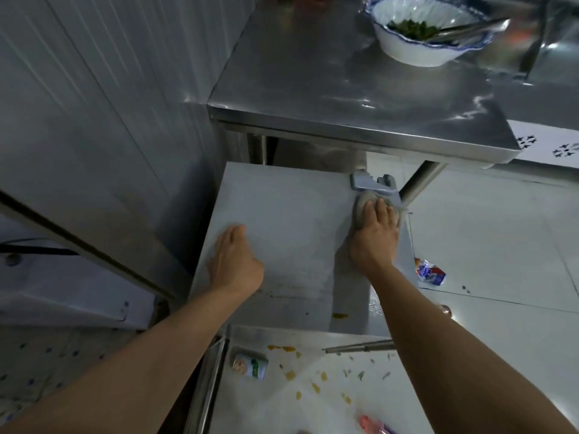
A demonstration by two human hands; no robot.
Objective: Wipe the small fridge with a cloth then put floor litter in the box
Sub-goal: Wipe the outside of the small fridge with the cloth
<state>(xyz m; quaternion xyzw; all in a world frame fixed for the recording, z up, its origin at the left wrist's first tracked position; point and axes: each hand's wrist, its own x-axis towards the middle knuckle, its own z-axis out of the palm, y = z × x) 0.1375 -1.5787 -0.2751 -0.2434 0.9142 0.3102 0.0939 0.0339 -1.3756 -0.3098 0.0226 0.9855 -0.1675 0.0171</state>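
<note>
The crumpled grey cloth (363,208) lies under the right hand (374,238), fingers flat, pressing it on the small white fridge's top (282,208); left hand (233,261) rests flat beside; wiping underway, the blue-red wrapper (430,272) beyond the right hand unpicked.

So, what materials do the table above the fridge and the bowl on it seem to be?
The table looks like stainless steel with a brushed, shiny finish: it shows streaky light reflections. The bowl seems to be glazed ceramic, white with a blue wavy rim, though melamine is possible.
</note>
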